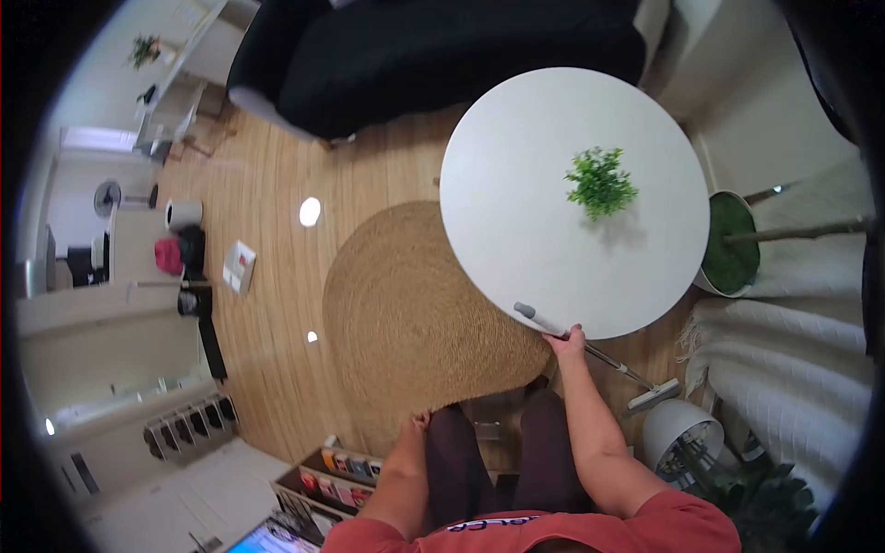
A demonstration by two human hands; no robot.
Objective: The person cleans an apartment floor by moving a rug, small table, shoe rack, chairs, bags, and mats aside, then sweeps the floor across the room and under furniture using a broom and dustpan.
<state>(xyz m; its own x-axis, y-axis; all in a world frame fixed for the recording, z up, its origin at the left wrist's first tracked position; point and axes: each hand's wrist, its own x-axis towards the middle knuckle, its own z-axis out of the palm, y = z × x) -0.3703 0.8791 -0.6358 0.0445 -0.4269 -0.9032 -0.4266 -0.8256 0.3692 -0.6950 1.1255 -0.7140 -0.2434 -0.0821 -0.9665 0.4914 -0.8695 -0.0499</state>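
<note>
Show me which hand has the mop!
The right hand, gripping the mop beside the white table; the left hand is away from it, by the rug.

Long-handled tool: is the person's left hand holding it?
No: the right hand holds the long-handled tool, while the left hand is beside the left leg.

Right grip (566, 342) on a mop pole (608, 358)

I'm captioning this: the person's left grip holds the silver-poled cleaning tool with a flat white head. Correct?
Not left: the head-camera view shows the person's right grip holding the silver-poled cleaning tool with a flat white head.
</note>
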